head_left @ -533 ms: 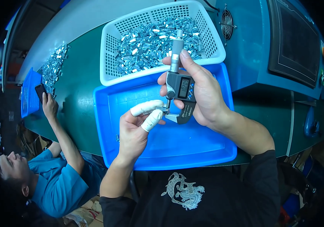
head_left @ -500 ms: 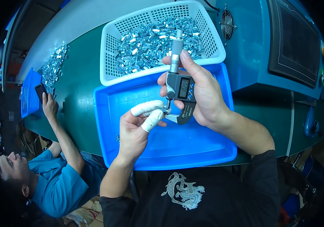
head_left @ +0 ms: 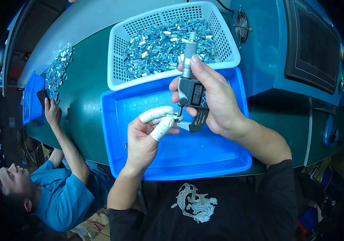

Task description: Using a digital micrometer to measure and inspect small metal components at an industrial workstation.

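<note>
On the desk (head_left: 83,108), a tray (head_left: 204,156) lies in front, a basket (head_left: 119,66) of metal pieces (head_left: 156,52) behind it, a machine (head_left: 262,52) to their right; at far left, a pile (head_left: 59,70) sits beside a smaller basket (head_left: 32,98); over the tray is a micrometer (head_left: 189,92)

So you're using one left hand (head_left: 143,140), one right hand (head_left: 222,104), one micrometer (head_left: 185,86). One blue tray (head_left: 204,154) sitting there, two baskets showing: white basket (head_left: 143,81), blue basket (head_left: 30,100). Metal pieces (head_left: 168,44) lying in two heaps, way past counting. One co-worker (head_left: 63,193) holding one phone (head_left: 42,97).
</note>
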A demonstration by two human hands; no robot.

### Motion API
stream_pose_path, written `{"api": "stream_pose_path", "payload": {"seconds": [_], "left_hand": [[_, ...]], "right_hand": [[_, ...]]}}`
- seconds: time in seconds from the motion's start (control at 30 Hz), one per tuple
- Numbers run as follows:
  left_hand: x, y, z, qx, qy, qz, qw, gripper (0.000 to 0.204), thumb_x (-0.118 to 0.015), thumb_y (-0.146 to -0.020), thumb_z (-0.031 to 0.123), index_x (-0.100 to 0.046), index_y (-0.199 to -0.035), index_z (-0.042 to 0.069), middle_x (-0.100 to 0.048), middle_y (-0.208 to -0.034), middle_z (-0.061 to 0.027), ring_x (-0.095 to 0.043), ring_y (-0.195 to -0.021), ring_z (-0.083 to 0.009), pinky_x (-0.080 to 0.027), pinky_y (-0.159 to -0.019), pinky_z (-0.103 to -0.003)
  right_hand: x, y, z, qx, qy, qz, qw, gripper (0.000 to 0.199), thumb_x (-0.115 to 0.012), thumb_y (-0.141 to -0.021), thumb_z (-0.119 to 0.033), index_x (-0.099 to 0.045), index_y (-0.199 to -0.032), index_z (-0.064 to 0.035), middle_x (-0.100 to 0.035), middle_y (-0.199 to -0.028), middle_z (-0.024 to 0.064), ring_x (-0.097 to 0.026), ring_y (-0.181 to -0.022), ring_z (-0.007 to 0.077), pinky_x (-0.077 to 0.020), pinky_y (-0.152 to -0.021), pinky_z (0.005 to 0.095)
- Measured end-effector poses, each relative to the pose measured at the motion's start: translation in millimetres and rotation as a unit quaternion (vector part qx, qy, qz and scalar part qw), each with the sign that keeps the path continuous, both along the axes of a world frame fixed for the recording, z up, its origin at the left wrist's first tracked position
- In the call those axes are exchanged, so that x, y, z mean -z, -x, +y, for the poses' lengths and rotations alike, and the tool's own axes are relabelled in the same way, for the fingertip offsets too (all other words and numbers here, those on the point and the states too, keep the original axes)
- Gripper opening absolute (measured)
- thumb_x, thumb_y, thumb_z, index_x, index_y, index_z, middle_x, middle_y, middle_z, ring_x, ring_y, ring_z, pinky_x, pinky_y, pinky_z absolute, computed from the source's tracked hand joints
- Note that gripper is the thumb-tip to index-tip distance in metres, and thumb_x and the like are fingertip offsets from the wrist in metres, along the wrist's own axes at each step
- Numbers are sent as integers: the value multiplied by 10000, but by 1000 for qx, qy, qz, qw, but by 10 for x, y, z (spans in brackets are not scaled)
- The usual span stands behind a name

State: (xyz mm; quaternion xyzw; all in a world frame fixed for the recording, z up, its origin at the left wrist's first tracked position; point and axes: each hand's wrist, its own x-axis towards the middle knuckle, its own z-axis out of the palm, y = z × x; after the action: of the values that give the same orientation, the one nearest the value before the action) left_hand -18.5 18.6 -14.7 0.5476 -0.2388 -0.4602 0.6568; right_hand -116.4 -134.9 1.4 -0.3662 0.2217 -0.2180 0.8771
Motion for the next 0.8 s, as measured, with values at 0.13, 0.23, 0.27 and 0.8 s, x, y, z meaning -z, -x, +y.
{"api": "stream_pose_path", "payload": {"seconds": [0.13,0.23,0.27,0.8], "left_hand": [[4,-25,11,12,-6,2,1000,265,-626,-869,53,-584,-1119,-27,-650,-992,-130,-651,-871,-194,-569,-739,-320],[11,-38,13,5,-13,18,1000,269,-632,-867,65,-584,-1116,-25,-650,-975,-123,-648,-866,-189,-561,-742,-326],[31,-45,16,11,-21,-7,1000,259,-630,-870,67,-586,-1108,-23,-650,-964,-117,-645,-852,-182,-553,-736,-323],[-204,-212,-413,-53,-9,-93,994,316,-565,-904,73,-516,-1199,-29,-614,-1076,-151,-638,-929,-203,-552,-732,-301]], "right_hand": [[-9,-2,9,1,-3,7,1000,399,-398,-975,-436,-499,-1085,-66,-618,-824,101,-624,-678,124,-415,-393,204],[-11,-4,6,0,-21,5,1000,396,-409,-973,-431,-501,-1085,-63,-618,-822,98,-623,-665,119,-411,-390,195],[-10,-2,6,5,-22,3,1000,396,-409,-973,-431,-501,-1085,-63,-618,-822,98,-623,-665,119,-411,-390,195],[-17,53,19,12,-23,-48,999,438,-453,-962,-420,-537,-1138,-28,-621,-799,73,-610,-622,78,-399,-381,186]]}}
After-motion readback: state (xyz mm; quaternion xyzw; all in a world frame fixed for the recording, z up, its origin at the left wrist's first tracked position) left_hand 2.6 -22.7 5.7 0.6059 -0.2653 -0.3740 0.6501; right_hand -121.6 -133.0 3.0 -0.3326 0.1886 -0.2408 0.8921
